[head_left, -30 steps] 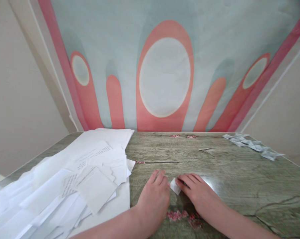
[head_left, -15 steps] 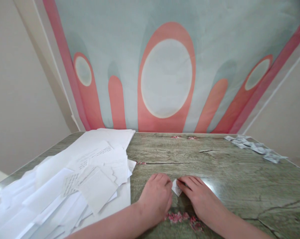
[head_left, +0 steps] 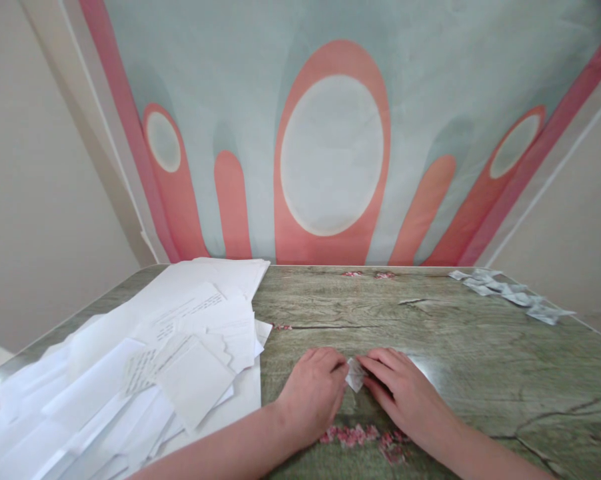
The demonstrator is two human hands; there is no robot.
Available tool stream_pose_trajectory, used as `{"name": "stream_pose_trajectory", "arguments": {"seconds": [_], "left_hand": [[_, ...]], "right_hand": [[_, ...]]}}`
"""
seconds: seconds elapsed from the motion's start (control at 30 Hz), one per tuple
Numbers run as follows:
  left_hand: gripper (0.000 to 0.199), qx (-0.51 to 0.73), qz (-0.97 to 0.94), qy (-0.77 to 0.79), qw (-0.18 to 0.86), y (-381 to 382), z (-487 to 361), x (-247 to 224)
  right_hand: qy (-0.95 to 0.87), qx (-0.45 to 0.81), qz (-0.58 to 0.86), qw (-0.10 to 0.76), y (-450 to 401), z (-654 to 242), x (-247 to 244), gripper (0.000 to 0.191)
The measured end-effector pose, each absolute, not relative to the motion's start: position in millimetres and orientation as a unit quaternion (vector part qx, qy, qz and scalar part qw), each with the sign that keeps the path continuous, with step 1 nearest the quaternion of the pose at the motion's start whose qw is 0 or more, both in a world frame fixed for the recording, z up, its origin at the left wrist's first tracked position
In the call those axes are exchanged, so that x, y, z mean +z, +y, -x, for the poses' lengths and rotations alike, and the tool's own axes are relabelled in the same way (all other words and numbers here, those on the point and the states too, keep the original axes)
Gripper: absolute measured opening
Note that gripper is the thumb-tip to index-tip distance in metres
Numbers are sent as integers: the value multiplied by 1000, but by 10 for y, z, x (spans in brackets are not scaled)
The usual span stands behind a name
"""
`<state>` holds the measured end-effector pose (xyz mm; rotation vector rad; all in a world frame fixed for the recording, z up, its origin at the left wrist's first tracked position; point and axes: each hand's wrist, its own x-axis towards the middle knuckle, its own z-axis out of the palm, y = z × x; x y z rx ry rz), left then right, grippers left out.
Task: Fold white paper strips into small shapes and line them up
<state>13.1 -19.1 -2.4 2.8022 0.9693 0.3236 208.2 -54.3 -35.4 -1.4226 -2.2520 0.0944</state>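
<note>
A small folded piece of white paper [head_left: 355, 375] is between my two hands, just above the wood-patterned table top [head_left: 330, 300]. My left hand [head_left: 314, 390] has curled fingers pinching its left edge; the thumb is mostly hidden. From the other side, my right hand [head_left: 403, 387] grips the paper's right corner between thumb and bent fingers. At the far right edge of the table lie several small folded white papers [head_left: 510, 293], similar to the one in my hands.
A wide, loose pile of white paper sheets [head_left: 105, 373], some printed, covers the table's left side. On top rests a square paper piece [head_left: 195, 383]. Behind the table rises a wall covering [head_left: 250, 80] with pink and pale blue shapes.
The small paper has turned slightly and shows a greyer, creased face. My right hand's fingers have shifted and spread a little; my left hand has barely moved.
</note>
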Motion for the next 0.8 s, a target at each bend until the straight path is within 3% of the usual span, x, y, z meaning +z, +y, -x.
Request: {"name": "stream_pose_trajectory", "arguments": {"seconds": [0.43,0.63,0.8], "left_hand": [[24,171,-927,310,124,-94,-98,-121],[27,202,-911,311,178,-58,-95,-140],[32,216,-899,316,214,-61,-91,-128]], "right_hand": [[-898,-173,359,189,-520,-2101,-212,31],[-898,-159,357,202,-494,-2114,-267,29],[-863,-78,413,281,-474,-2157,-321,25]]}}
